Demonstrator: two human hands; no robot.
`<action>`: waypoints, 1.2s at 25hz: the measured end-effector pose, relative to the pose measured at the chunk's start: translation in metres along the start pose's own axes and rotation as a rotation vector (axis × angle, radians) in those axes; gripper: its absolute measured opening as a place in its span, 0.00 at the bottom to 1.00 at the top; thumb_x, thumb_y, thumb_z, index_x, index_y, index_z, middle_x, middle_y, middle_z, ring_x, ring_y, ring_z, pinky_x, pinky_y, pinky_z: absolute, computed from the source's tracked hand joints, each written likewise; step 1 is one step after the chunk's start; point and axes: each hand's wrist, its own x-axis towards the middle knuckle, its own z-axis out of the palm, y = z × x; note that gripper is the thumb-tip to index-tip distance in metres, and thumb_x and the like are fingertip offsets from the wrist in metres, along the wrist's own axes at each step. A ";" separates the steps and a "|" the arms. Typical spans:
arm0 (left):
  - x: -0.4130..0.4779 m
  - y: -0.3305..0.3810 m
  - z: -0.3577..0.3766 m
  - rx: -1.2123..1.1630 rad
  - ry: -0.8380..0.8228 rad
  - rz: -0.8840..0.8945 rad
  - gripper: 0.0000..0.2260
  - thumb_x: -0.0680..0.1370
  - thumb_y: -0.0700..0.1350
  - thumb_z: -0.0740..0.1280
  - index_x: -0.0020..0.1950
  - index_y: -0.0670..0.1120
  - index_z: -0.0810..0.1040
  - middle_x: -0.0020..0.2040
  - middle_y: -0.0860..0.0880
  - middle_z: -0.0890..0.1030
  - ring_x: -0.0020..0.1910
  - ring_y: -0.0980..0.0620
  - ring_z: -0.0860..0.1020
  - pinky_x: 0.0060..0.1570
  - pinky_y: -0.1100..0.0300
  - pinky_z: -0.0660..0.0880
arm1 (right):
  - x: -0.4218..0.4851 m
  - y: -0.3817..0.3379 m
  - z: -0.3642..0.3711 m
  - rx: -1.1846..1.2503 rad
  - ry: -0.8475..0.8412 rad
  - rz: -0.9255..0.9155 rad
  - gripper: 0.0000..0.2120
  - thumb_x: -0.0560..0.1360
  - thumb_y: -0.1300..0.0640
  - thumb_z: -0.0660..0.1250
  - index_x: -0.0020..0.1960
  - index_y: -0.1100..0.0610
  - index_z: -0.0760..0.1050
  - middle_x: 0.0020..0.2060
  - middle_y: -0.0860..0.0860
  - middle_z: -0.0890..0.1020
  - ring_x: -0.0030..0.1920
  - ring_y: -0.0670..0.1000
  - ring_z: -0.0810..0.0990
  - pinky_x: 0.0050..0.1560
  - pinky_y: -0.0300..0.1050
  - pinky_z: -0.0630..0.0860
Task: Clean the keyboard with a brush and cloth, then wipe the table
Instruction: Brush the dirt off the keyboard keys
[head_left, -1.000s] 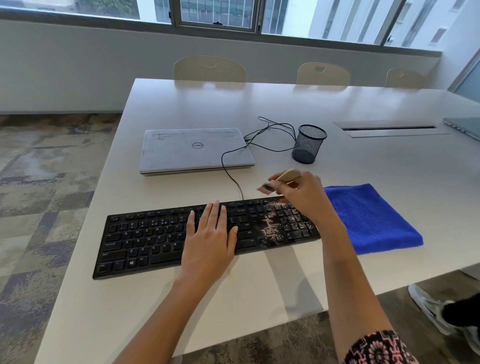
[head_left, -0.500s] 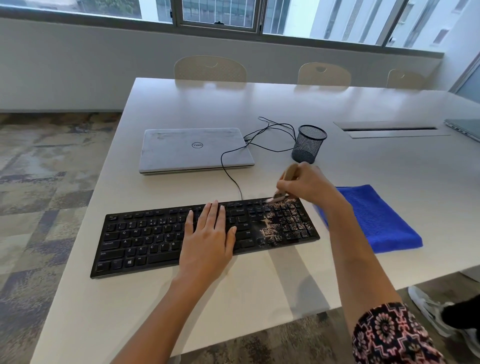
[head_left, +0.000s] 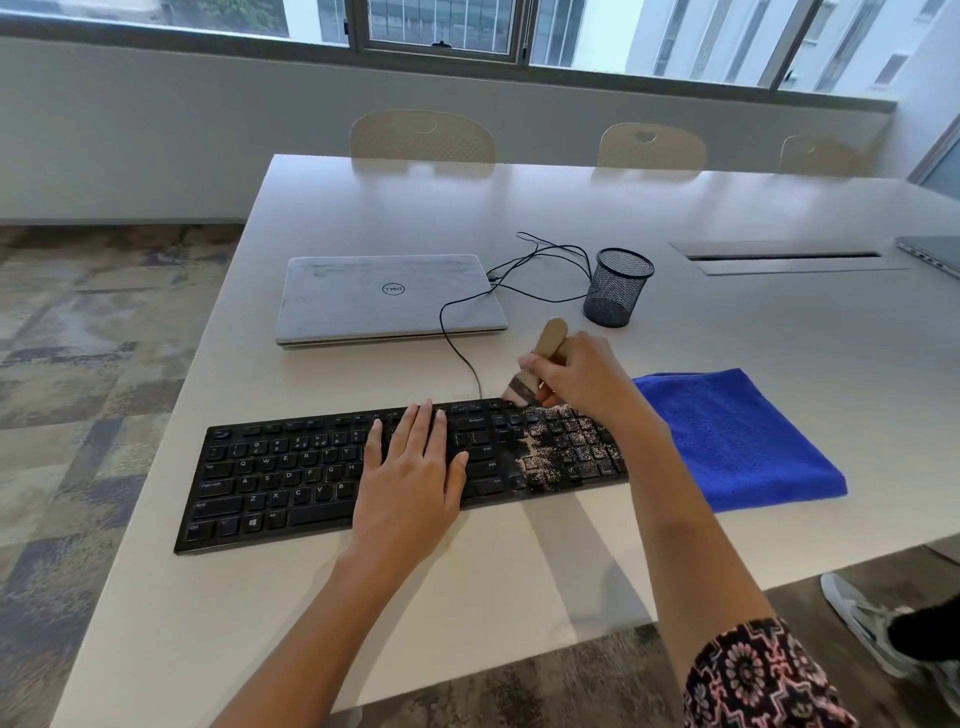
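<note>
Black keys of a keyboard (head_left: 291, 478) are spread across the white tabletop (head_left: 519, 582) beneath both hands. Its middle is pressed by the left hand (head_left: 410, 478), laid flat with the fingers straight. Pale grit (head_left: 566, 452) is scattered over the keys between the left hand and the right forearm. A wooden-handled brush (head_left: 549, 338) is gripped in the curled fingers of the right hand (head_left: 582, 382), with the bristles set at the keyboard's far edge. A folded blue cloth (head_left: 737, 441) is laid just right of the right hand.
</note>
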 end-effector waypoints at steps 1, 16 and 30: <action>0.000 0.000 0.000 0.000 0.000 -0.001 0.29 0.81 0.58 0.45 0.75 0.44 0.67 0.75 0.46 0.66 0.75 0.49 0.63 0.74 0.42 0.57 | -0.001 0.001 -0.004 -0.010 -0.030 0.013 0.13 0.78 0.53 0.70 0.43 0.63 0.82 0.35 0.56 0.85 0.33 0.52 0.86 0.40 0.52 0.85; 0.003 0.001 0.001 -0.058 0.008 -0.020 0.33 0.78 0.61 0.41 0.76 0.46 0.65 0.77 0.48 0.62 0.77 0.51 0.58 0.76 0.45 0.50 | -0.002 0.011 -0.027 0.133 -0.134 0.032 0.12 0.77 0.56 0.72 0.47 0.67 0.83 0.34 0.57 0.85 0.33 0.54 0.86 0.40 0.52 0.85; 0.002 0.001 0.003 -0.029 0.027 -0.033 0.30 0.80 0.59 0.46 0.74 0.45 0.69 0.75 0.47 0.67 0.75 0.50 0.63 0.74 0.43 0.56 | -0.015 0.025 -0.022 -0.384 0.246 -0.006 0.17 0.82 0.53 0.63 0.43 0.65 0.80 0.33 0.56 0.80 0.36 0.58 0.79 0.41 0.43 0.67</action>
